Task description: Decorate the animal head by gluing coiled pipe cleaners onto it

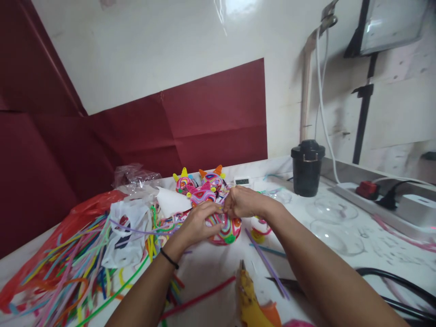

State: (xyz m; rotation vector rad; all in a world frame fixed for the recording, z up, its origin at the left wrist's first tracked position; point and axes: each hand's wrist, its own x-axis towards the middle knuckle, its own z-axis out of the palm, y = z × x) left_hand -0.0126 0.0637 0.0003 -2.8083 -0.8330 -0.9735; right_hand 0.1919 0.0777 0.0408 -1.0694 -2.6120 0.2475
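A round ball (227, 232) covered in coiled, bright pipe cleaners stands on the table in front of me. My left hand (200, 221) wraps round its left side. My right hand (241, 202) is at its upper right, fingertips pinched together at the top; what they pinch, if anything, is too small to make out. Behind them sit several finished-looking figures of the same kind, such as a pink one (203, 194) and one with orange horns (214, 178). A yellow glue gun (251, 295) lies close by, nozzle away from me.
Loose pipe cleaners (68, 268) spread over the left side beside a white plastic bag (126, 240). Clear plastic domes (335, 236), a black bin (307, 170) and a power strip (384, 204) are on the right. Scissors (289, 284) lie partly under my right forearm.
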